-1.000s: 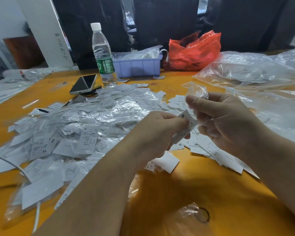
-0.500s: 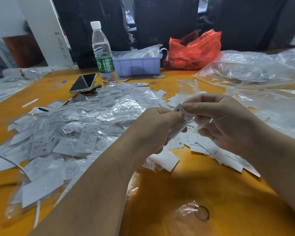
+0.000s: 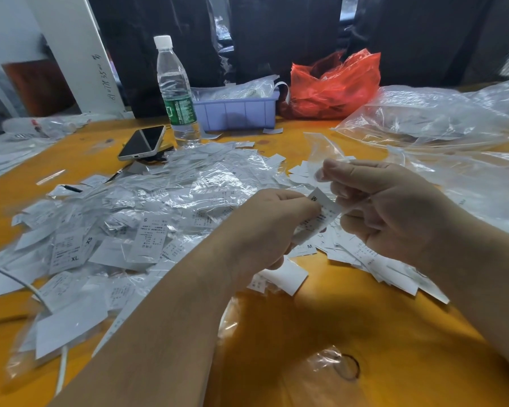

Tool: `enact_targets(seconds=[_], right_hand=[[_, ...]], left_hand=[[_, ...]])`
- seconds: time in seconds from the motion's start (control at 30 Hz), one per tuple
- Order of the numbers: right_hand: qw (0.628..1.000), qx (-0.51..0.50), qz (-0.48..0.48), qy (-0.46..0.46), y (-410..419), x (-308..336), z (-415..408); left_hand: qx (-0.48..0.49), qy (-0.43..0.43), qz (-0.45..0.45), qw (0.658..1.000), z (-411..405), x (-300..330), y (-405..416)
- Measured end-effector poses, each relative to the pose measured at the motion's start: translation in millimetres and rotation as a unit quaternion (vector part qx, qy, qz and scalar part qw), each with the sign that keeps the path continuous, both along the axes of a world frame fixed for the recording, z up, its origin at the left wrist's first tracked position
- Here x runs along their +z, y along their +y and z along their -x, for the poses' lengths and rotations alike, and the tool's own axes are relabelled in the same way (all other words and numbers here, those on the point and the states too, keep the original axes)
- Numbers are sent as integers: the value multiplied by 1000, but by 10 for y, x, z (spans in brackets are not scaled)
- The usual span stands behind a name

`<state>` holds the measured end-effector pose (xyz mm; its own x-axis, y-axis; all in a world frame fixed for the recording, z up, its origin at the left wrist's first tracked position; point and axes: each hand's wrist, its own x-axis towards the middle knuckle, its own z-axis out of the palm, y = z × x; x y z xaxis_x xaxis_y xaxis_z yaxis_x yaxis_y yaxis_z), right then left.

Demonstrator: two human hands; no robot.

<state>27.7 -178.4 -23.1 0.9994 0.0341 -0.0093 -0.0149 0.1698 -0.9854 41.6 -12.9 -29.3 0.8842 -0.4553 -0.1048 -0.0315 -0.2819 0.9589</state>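
My left hand [image 3: 274, 227] pinches a white size label [image 3: 321, 214] marked M, held just above the orange table [image 3: 350, 318]. Close to its right, my right hand [image 3: 388, 210] pinches a small clear plastic bag [image 3: 323, 151] between thumb and forefinger; the bag stands up above the fingers. The label's upper end lies between the two hands, below the bag. A big heap of bagged labels [image 3: 135, 227] covers the table on the left. Loose white labels [image 3: 365, 257] lie under and behind my right hand.
At the back stand a water bottle [image 3: 175, 92], a phone [image 3: 143, 142], a purple tray [image 3: 235, 111] and a red plastic bag [image 3: 332, 83]. Large clear bags [image 3: 441, 121] fill the right side. A white cable [image 3: 27, 286] crosses the left; an empty small bag [image 3: 335, 368] lies near the front.
My right hand has lifted the clear bag a little away from the label, and my left hand still holds the label, now lower against my right palm.
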Motion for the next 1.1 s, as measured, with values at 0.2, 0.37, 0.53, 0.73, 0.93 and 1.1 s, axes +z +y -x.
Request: enact_targets(seconds=[0.2,0.37,0.53,0.73,0.93,1.1], right_hand=[[1000,-1,-6,-4,6,-24,-2],[1000,15,-5,3,29,-22,3],[1000,16,17,3,31,-18,12],[998,-8,65,-3,46,-2,17],[996,-31,82,10,50,1,22],[995,-33,91,7,65,0,19]], left_hand=[[-3,-6,9,1000,18,9,-11],[12,-19,6,1000,15,23,-8],[27,-35,1,999,18,28,-7],[46,-34,28,998,25,37,6],[70,-45,47,995,10,20,3],[96,-54,73,991,-21,-16,10]])
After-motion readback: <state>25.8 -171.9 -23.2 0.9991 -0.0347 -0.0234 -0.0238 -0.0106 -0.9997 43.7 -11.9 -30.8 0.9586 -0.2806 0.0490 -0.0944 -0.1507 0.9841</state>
